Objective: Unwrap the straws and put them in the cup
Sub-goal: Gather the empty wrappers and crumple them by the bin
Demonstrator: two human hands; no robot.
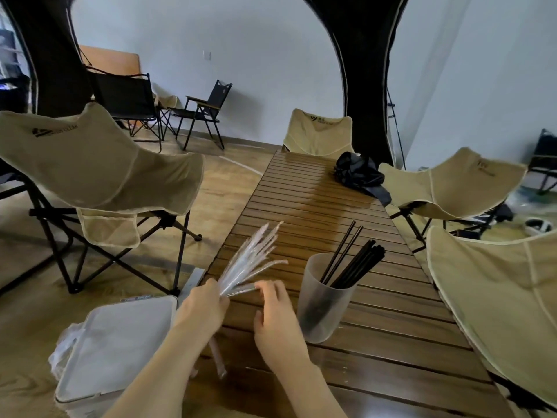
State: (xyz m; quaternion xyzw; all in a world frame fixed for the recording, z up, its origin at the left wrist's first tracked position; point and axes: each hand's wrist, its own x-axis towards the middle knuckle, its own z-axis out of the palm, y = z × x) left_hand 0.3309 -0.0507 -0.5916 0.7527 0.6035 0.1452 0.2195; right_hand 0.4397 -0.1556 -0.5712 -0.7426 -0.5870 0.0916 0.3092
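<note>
My left hand (202,309) grips a fanned bunch of clear plastic wrappers (256,254) over the left edge of the slatted wooden table (376,342); their tails stick out below the fist. My right hand (275,321) is just right of it, fingertips pinching one wrapper end near the bunch's base. A frosted translucent cup (324,309) stands upright on the table right of my right hand, holding several black straws (352,260) that lean to the right.
A white lidded bin (120,342) with a plastic liner stands on the floor at my lower left. Beige folding chairs (99,164) flank the table on both sides and at its far end. A black bundled cloth (360,173) lies at the table's far right.
</note>
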